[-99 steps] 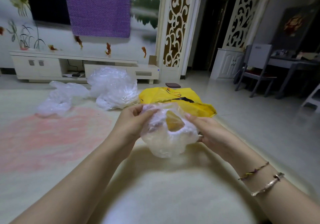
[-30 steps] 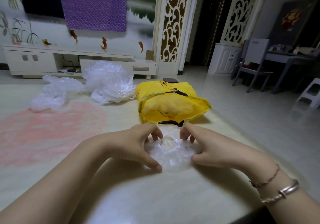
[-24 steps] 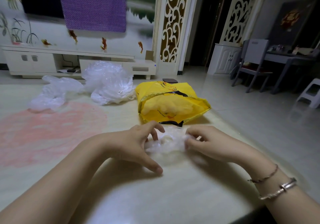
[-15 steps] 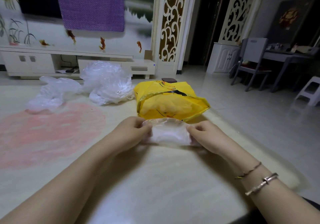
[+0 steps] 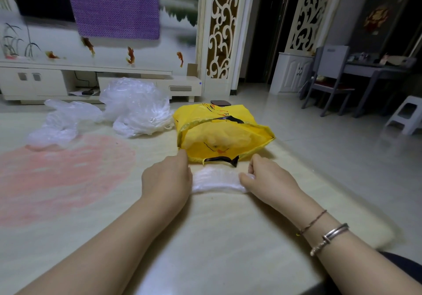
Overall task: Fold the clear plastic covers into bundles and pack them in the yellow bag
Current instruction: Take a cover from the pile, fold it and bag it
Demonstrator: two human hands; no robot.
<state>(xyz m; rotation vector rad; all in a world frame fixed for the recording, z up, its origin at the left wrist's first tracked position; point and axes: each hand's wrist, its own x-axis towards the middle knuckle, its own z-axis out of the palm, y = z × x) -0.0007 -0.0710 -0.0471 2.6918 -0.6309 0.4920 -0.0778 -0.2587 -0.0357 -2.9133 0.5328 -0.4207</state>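
- Head view, near centre: my left hand (image 5: 166, 180) and right hand (image 5: 266, 178) each pinch one end of a folded clear plastic cover (image 5: 215, 180), drawn out between them into a flat, narrow band lying on the tabletop (image 5: 205, 249). Each grip is curled onto its end of the band; the fingertips themselves are mostly hidden under my knuckles.
- Just beyond the band lies the yellow bag (image 5: 219, 132), its mouth gaping toward me, with pale bundles showing dimly through the yellow skin (how many, I cannot tell).
- Far left on the tabletop, a large heap of clear covers (image 5: 137, 107) touches the bag's left side, and a smaller loose heap (image 5: 64, 123) lies further left.
- My judgement: this cover is nearly a bundle and wants one more fold or roll before it goes in.
- What could go wrong: the film looks slick and springy, so if either pinch eases the folds could puff open and the band lose its shape.
- The bag's mouth looks soft and unsupported; pushing the bundle in with both hands on it could press the near lip shut or shove the whole bag away.
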